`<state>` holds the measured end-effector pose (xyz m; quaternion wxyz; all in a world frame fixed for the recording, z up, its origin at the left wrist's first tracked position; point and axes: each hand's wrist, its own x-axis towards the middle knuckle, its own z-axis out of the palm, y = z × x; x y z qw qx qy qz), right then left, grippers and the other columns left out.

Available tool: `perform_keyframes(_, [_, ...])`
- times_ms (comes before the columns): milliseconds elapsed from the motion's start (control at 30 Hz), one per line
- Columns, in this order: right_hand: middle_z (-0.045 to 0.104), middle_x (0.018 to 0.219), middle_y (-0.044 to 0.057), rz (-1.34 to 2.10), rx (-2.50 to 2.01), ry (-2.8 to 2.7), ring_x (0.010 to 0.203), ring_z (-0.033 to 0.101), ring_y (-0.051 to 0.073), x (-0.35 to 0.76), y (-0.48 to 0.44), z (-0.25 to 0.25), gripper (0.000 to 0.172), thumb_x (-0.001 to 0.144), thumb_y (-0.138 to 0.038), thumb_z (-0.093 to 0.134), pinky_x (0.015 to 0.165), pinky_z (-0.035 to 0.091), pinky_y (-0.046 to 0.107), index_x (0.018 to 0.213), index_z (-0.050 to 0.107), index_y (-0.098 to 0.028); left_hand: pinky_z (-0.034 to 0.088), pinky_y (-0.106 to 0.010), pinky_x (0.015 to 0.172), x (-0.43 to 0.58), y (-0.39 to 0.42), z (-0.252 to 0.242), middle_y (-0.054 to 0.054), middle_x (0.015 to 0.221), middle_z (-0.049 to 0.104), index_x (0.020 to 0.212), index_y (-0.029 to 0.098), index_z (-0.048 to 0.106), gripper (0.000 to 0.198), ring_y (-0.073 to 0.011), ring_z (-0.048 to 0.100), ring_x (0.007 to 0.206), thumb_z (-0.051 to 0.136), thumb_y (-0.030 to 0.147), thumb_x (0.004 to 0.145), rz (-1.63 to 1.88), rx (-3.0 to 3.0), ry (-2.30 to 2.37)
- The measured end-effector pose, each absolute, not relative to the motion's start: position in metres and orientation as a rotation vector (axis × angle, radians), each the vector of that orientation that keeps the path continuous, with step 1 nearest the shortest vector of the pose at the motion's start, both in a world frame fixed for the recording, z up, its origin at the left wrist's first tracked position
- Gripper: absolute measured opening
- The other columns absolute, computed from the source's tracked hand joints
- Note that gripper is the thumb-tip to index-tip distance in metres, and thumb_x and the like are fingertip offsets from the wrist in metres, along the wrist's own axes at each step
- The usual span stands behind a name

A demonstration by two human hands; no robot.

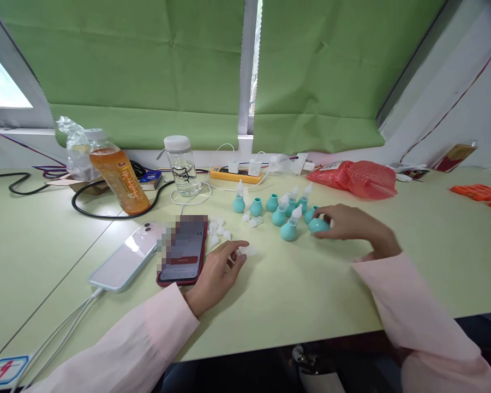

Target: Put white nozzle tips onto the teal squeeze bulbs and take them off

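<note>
My left hand [219, 270] rests on the pale green table [303, 289] with its fingertips pinched on a small clear plastic tip [247, 251]. More clear tips [219, 228] lie loose just behind it. My right hand [352, 224] curls around a teal rubber bulb [318, 225] lying on the table. Several other teal bulbs [288, 230] stand upright just left of that hand, some fitted with clear tips, some bare [256, 207].
Two phones lie left of my left hand: a red-cased one [184, 256] and a white one [125, 262] on a cable. Behind stand an orange drink bottle [120, 174], a clear jar [180, 166], a power strip [235, 174] and a red plastic bag [355, 177].
</note>
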<state>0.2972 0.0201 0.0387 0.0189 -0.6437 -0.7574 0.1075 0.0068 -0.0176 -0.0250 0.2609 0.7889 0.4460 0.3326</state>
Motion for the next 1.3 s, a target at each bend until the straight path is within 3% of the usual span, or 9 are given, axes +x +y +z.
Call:
perform_keyframes(133, [0.059, 0.065, 0.004, 1.019, -1.098, -2.355, 0.055, 0.057, 0.016, 0.301, -0.003, 0.053, 0.052, 0.047, -0.06, 0.061, 0.047, 0.042, 0.026, 0.077, 0.05, -0.019, 0.047, -0.022, 0.061, 0.008, -0.02, -0.025, -0.003, 0.086, 0.056, 0.095, 0.018, 0.052, 0.022, -0.0117, 0.053, 0.072, 0.046, 0.028, 0.077, 0.937, 1.985, 1.13])
perform_keyframes(200, [0.058, 0.059, 0.003, 1.139, -0.77, -2.106, 0.049, 0.055, 0.015, 0.28, -0.009, 0.043, 0.057, 0.047, -0.069, 0.054, 0.042, 0.042, 0.025, 0.073, 0.041, -0.02, 0.048, -0.022, 0.063, 0.008, -0.021, -0.026, -0.003, 0.084, 0.055, 0.091, 0.018, 0.053, 0.02, -0.0124, 0.053, 0.076, 0.05, 0.029, 0.075, 0.958, 1.922, 1.091])
perform_keyframes(300, [0.06, 0.082, 0.009, 1.318, -0.628, -1.96, 0.058, 0.057, 0.015, 0.235, -0.006, 0.013, 0.049, 0.056, -0.053, 0.062, 0.042, 0.046, 0.026, 0.082, 0.035, -0.021, 0.048, -0.022, 0.063, 0.008, -0.022, -0.027, -0.003, 0.08, 0.054, 0.095, 0.017, 0.054, 0.026, -0.0128, 0.053, 0.076, 0.054, 0.031, 0.073, 0.999, 1.835, 1.072])
perform_keyframes(400, [0.056, 0.089, 0.007, 1.277, -0.653, -1.669, 0.064, 0.054, 0.013, 0.205, 0.0, -0.018, 0.044, 0.061, -0.041, 0.064, 0.044, 0.048, 0.025, 0.084, 0.031, -0.022, 0.048, -0.023, 0.065, 0.007, -0.021, -0.025, -0.004, 0.08, 0.057, 0.1, 0.015, 0.055, 0.033, -0.0134, 0.054, 0.075, 0.055, 0.032, 0.071, 1.019, 1.761, 1.063])
perform_keyframes(600, [0.049, 0.088, 0.003, 1.341, -0.678, -1.589, 0.057, 0.049, 0.01, 0.195, -0.004, -0.04, 0.036, 0.063, -0.033, 0.061, 0.041, 0.046, 0.024, 0.085, 0.034, -0.022, 0.046, -0.025, 0.065, 0.007, -0.019, -0.022, -0.005, 0.078, 0.061, 0.086, 0.012, 0.059, 0.026, -0.0148, 0.055, 0.073, 0.058, 0.031, 0.069, 0.907, 1.713, 1.01])
perform_keyframes(767, [0.05, 0.08, 0.002, 0.951, -0.858, -1.889, 0.069, 0.05, 0.013, 0.195, -0.008, -0.035, 0.026, 0.062, -0.019, 0.06, 0.055, 0.044, 0.024, 0.082, 0.044, -0.019, 0.043, -0.023, 0.062, 0.008, -0.019, -0.022, -0.005, 0.078, 0.061, 0.086, 0.012, 0.059, 0.026, -0.0144, 0.055, 0.071, 0.056, 0.032, 0.07, 0.819, 1.67, 0.963])
perform_keyframes(1067, [0.053, 0.07, -0.001, 0.548, -0.922, -2.005, 0.06, 0.05, 0.012, 0.19, -0.014, -0.044, 0.02, 0.065, -0.02, 0.058, 0.054, 0.04, 0.024, 0.081, 0.046, -0.021, 0.037, -0.019, 0.049, 0.006, -0.013, -0.023, -0.001, 0.066, 0.057, 0.077, 0.011, 0.058, 0.021, -0.0092, 0.049, 0.056, 0.059, 0.03, 0.067, 0.767, 1.614, 0.967])
perform_keyframes(1300, [0.05, 0.071, -0.002, 0.704, -0.971, -1.921, 0.061, 0.048, 0.011, 0.184, -0.016, -0.038, 0.019, 0.063, -0.017, 0.059, 0.055, 0.04, 0.022, 0.077, 0.045, -0.02, 0.041, -0.022, 0.059, 0.006, -0.018, -0.023, -0.003, 0.074, 0.06, 0.084, 0.014, 0.059, 0.019, -0.0122, 0.053, 0.066, 0.053, 0.027, 0.073, 0.874, 2.023, 0.974])
